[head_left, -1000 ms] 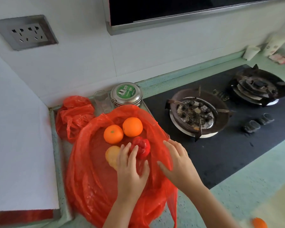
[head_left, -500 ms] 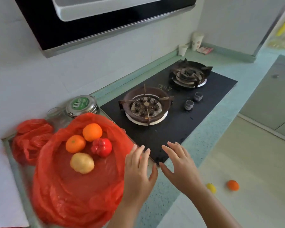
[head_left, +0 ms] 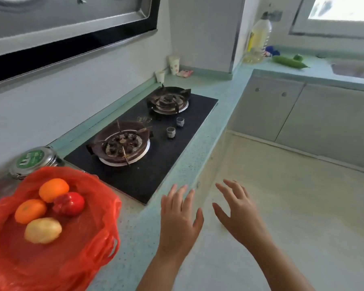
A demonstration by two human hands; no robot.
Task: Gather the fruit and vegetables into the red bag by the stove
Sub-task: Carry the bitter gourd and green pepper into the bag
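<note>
- Four pieces lie in the red bag [head_left: 57, 259], at about 8 o'clock from the hands: a far orange [head_left: 53, 189], a near orange [head_left: 30, 210], a red pepper [head_left: 68, 203] and a yellowish piece [head_left: 43, 230] that looks like a potato.
- That bag sits open-mouthed on the counter [head_left: 139, 227], just beside the near-left corner of the stove [head_left: 143, 143].
- Both hands hover empty. The left hand [head_left: 180, 223] is above the counter's edge, and the right hand [head_left: 237, 215] is out past that edge, over the floor.
- Each grip is spread, with the fingers straight and apart, touching nothing.
- One cucumber [head_left: 290, 62] shows on the far stretch of counter, at roughly 1 o'clock from the hands and well apart from them. It lies between the oil bottle [head_left: 260, 34] and the sink [head_left: 353, 69].
- A small green piece [head_left: 298, 57] lies just behind it, too blurred to name.
- The cucumber's long axis runs about 10 to 4 o'clock, so from here it lies nearly broadside to a straight reach.
- The right hand is the nearer of the two, so I would expect it to lead, closing across the cucumber's middle rather than taking it by an end.
- Neither hand can get there from this spot, by my judgement. The person would have to cross the floor, then carry the cucumber back towards 8 o'clock to drop it in.
</note>
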